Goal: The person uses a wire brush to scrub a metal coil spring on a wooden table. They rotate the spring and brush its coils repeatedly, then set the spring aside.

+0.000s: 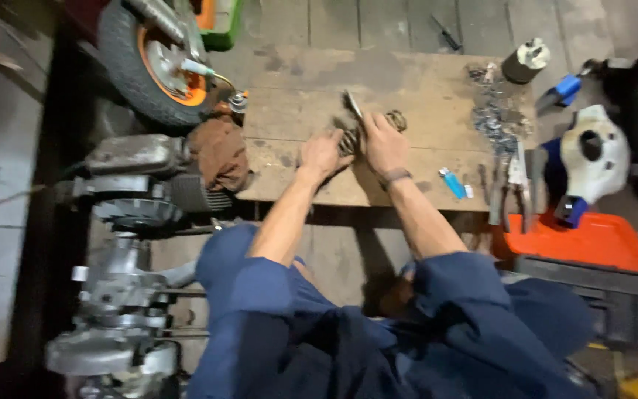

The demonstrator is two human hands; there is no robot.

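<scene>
Both the left hand (324, 154) and right hand (382, 142) grip a metal part (351, 131) over a wooden board (297, 96).

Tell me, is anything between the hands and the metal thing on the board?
Nothing visible. The left hand and the right hand are already on the dark metal part, with only bare wooden board around them.

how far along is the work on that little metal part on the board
Looks mid-way. Done: the engine lies stripped open by the wooden board, and small metal bits are piled up. In hand: left hand and right hand both grip a small metal part; the blur hides details. Left: pliers and the bits lie loose, nothing refitted.
</scene>
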